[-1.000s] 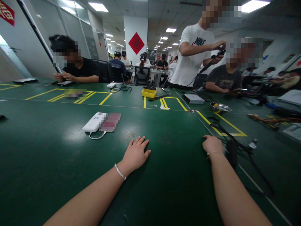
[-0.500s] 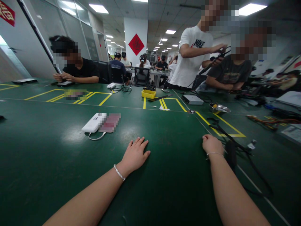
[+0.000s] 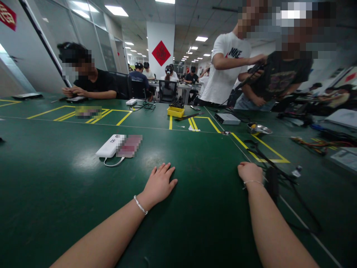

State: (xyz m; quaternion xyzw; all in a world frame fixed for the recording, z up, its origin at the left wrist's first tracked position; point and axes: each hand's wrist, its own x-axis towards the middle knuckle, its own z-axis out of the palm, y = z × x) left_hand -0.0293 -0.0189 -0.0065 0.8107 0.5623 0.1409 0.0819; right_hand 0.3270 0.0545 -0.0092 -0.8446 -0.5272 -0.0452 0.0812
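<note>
My left hand [image 3: 160,182] lies palm down on the green tabletop [image 3: 195,219], its fingers spread and holding nothing. To its upper left is a white power bank [image 3: 111,145] marked "15", joined by a short white cable [image 3: 113,164] to a flat reddish item [image 3: 129,146], blurred by pixels. My right hand [image 3: 250,172] rests on the table as a loose fist, back of the hand up. Nothing shows sticking out of it, though its palm side is hidden. Just right of that wrist lies a black cable with a dark block [image 3: 271,184].
Yellow tape marks the far table, where a yellow bin [image 3: 175,111] holds dark items. Right of it are a grey metal box [image 3: 227,118], a metal bowl [image 3: 259,128] and wire bundles [image 3: 314,145]. Opposite, one person [image 3: 95,83] sits; another in white [image 3: 227,70] stands beside a person in dark grey [image 3: 290,70].
The person in the dark grey shirt at the right has risen from leaning low over the table. My hands stay in place; the view has shifted very slightly.
</note>
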